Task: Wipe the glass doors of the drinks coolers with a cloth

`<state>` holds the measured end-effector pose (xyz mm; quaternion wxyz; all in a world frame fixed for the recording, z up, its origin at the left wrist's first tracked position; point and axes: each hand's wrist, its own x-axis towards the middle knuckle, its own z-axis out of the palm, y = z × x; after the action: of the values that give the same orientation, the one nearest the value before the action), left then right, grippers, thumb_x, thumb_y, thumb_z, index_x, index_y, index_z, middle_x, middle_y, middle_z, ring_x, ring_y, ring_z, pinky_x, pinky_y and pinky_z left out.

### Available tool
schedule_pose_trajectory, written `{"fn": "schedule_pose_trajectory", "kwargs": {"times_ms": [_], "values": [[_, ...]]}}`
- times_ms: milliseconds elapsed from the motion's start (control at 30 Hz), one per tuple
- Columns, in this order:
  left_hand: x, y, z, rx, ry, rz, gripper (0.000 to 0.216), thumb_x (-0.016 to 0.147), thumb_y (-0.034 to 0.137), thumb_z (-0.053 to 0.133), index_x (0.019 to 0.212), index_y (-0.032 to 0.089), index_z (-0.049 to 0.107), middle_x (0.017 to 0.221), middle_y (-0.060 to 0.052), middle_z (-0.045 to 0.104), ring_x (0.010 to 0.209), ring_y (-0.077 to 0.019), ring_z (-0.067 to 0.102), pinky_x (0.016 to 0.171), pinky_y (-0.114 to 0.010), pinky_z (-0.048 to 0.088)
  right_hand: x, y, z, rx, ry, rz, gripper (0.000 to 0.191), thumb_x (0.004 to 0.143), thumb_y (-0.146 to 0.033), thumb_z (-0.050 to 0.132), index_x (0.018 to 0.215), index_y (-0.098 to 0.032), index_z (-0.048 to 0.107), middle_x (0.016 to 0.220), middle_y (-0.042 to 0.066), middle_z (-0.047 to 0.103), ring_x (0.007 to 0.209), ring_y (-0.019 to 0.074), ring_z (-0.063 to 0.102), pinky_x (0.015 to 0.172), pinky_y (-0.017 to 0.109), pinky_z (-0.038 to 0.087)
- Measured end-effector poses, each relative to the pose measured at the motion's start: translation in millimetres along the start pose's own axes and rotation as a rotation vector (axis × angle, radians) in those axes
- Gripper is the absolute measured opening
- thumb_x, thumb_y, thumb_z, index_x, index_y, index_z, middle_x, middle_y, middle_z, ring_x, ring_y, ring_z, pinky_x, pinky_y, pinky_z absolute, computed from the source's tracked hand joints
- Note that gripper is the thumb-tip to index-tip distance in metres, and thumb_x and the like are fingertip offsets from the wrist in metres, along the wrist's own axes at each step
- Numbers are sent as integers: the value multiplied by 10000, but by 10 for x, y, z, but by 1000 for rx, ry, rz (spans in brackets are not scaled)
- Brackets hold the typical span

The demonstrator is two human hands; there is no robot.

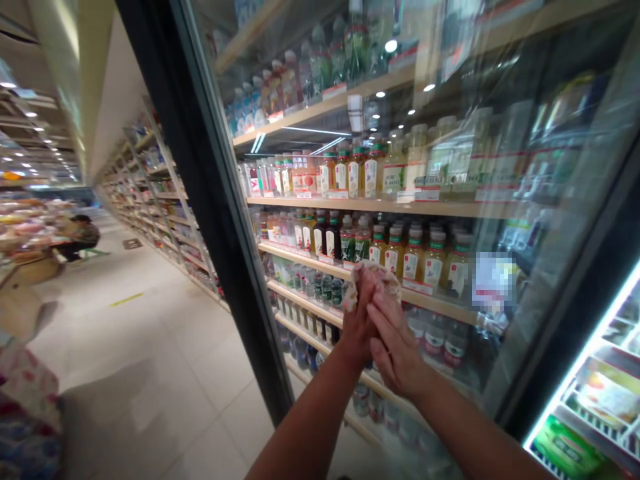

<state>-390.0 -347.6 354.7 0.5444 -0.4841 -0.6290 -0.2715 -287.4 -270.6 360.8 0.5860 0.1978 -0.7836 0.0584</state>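
So I've got a cooler's glass door (310, 167) in front of me and rows of bottles showing in it: amber-yellow drinks (413, 257) with green caps and white labels, a few really dark ones (332, 237) beside them, clear bottles (434, 337) with pinkish labels lower down. My cloth (393, 277) is up against the glass around mid-height, under my hands. It's soft, pale, reddish-blotched and scrunched into a rounded wad, wider than tall, so its long axis runs roughly sideways. My left hand (365, 303) presses onto it, fingers pointing up; can't really tell if they're pinching the fabric or just flat on it. My right hand (394, 333) lies against the left, fingers straight and together, angled up-left, thumb a bit apart. Glass is smooth and shiny with light spots, the dark frame (220, 220) is straight-edged, and the shelf edges (370, 207) look like pale wood
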Motion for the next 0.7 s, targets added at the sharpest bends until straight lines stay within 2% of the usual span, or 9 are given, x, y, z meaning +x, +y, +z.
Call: {"fn": "schedule_pose_trajectory", "kwargs": {"times_ms": [67, 167, 233, 333, 400, 533, 633, 700], "values": [[-48, -39, -14, -44, 18, -61, 613, 1010, 237, 271, 1599, 192, 106, 1618, -144, 324, 1503, -199, 298, 1174, -354, 423, 43, -1, 116, -10, -3, 40, 682, 970, -210, 410, 1610, -207, 176, 1651, 123, 272, 1520, 263, 281, 1170, 485, 400], [-108, -148, -104, -126, 133, 3, 683, 1001, 233, 332, 1594, 224, -7, 1640, -169, 255, 1494, -230, 327, 1153, -429, 446, 25, 55, 253, -93, -9, 80, 647, 1020, -344, 281, 1620, -184, 102, 1648, 146, 270, 1518, 267, 284, 1173, 498, 365], [-167, -271, -238, -131, 196, 55, 703, 982, 206, 392, 1589, 290, 47, 1663, -129, 209, 1495, -236, 327, 1152, -447, 440, -1, 56, 331, -255, -35, 118, 635, 1028, -371, 288, 1617, -182, 145, 1613, 144, 351, 1525, 261, 264, 1206, 481, 293], [-270, -467, -484, -4, 265, 40, 703, 924, 119, 478, 1568, 255, 231, 1663, -126, 212, 1509, -299, 287, 1182, -529, 378, -5, -19, 437, -525, -35, 152, 673, 983, -344, 496, 1598, -221, 252, 1571, 134, 427, 1537, 288, 219, 1225, 472, 203], [-309, -546, -603, 137, 231, -23, 697, 905, 124, 519, 1558, 207, 287, 1641, -158, 262, 1518, -330, 251, 1216, -572, 288, 31, -72, 467, -612, -13, 153, 722, 943, -338, 584, 1590, -227, 282, 1560, 138, 442, 1519, 308, 258, 1211, 464, 217], [-307, -533, -651, 296, 95, -59, 630, 936, 268, 533, 1532, 154, 366, 1538, -158, 452, 1535, -327, 175, 1262, -566, 129, 125, -33, 343, -658, -1, 182, 719, 932, -324, 580, 1588, -268, 290, 1599, 113, 388, 1454, 297, 367, 1174, 435, 274], [-308, -472, -615, 310, 103, -52, 669, 938, 306, 536, 1547, 127, 326, 1529, -165, 456, 1530, -336, 184, 1259, -571, 135, 81, 95, 184, -683, 48, 236, 718, 931, -270, 523, 1597, -280, 256, 1649, 98, 287, 1457, 301, 349, 1164, 450, 287], [-316, -444, -603, 308, 112, -54, 693, 937, 309, 539, 1556, 113, 297, 1533, -172, 445, 1529, -330, 193, 1260, -560, 145, -30, 163, 116, -672, 39, 231, 718, 935, -258, 485, 1604, -277, 226, 1667, 93, 238, 1494, 316, 287, 1189, 492, 235]]}}
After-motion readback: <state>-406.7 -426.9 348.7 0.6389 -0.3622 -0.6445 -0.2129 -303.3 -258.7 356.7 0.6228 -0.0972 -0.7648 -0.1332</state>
